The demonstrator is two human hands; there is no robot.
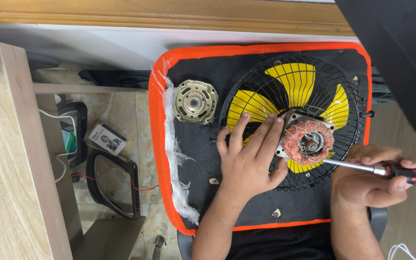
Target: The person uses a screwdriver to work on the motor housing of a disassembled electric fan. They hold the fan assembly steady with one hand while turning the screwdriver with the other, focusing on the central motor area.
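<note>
At 3 o'clock, nearest us, our right hand (369,180) is clamped round a screwdriver (391,169), tip at the motor (306,139). At centre, our left hand (249,156) has fingers (266,137) spread flat, steadying that motor: copper windings showing, sitting on the black fan grille (294,120) over yellow blades (294,82). At 11 o'clock, a metal motor cover (195,101).
</note>
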